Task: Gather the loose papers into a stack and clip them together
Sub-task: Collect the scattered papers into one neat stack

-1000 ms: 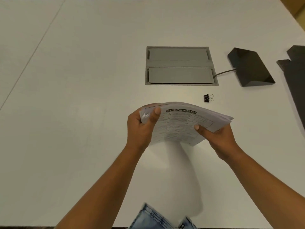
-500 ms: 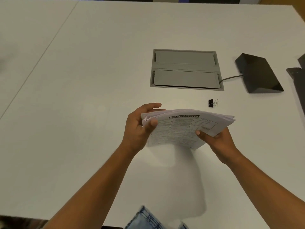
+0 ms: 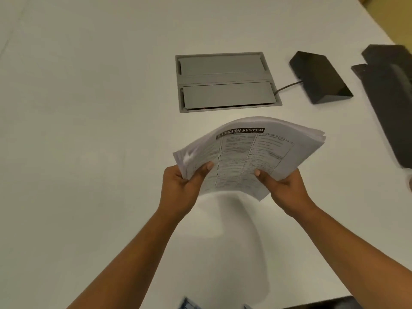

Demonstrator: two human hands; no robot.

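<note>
A stack of printed papers (image 3: 252, 150), its top sheet headed "BANKING SYSTEM", is held up above the white table (image 3: 89, 130), tilted and bowed. My left hand (image 3: 180, 188) grips the stack's near left corner, thumb on top. My right hand (image 3: 283, 186) holds the near right edge, thumb pressed on the top sheet. The sheets' edges fan out a little at the far right corner. The black binder clip is hidden behind the raised papers.
A grey cable hatch (image 3: 225, 82) is set into the table beyond the papers. A black wedge-shaped box (image 3: 321, 78) with a cable lies to its right. A long black object (image 3: 390, 92) lies at the right edge.
Both hands lifted the stack higher and tipped its far edge up, with the left thumb shifting lower on the corner. The binder clip, visible before beyond the papers, is now covered by them.
</note>
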